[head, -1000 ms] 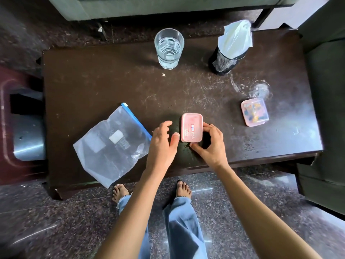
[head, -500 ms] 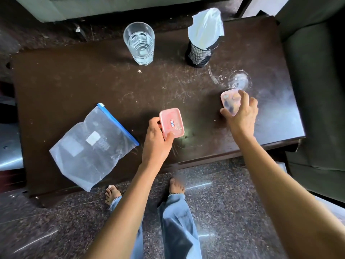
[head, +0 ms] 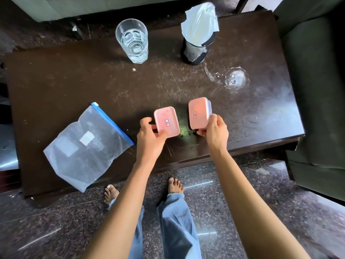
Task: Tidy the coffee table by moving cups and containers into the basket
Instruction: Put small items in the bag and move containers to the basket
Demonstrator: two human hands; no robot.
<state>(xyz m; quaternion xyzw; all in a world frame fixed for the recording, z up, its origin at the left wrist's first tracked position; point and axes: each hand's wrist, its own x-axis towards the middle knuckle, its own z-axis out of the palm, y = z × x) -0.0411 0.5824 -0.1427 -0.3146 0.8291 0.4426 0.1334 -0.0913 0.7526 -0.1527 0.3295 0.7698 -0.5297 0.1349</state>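
Note:
My left hand (head: 149,136) grips a small pink lidded container (head: 166,121) by its near end, lifted just above the dark coffee table (head: 74,81). My right hand (head: 214,130) holds a second pink container (head: 198,113), tilted with its lid facing me, side by side with the first. A glass of water (head: 133,41) stands at the table's far edge. A black mesh cup (head: 196,50) with a white bag stuffed in it stands to the glass's right. No basket is in view.
A clear zip bag with a blue seal (head: 87,144) lies on the table's near left. A round water ring (head: 236,77) marks the far right of the table. A dark sofa (head: 317,90) sits close on the right. My feet stand at the table's near edge.
My right hand picked up the second container from the table's right side and brought it in beside the first. My left hand raised its container slightly.

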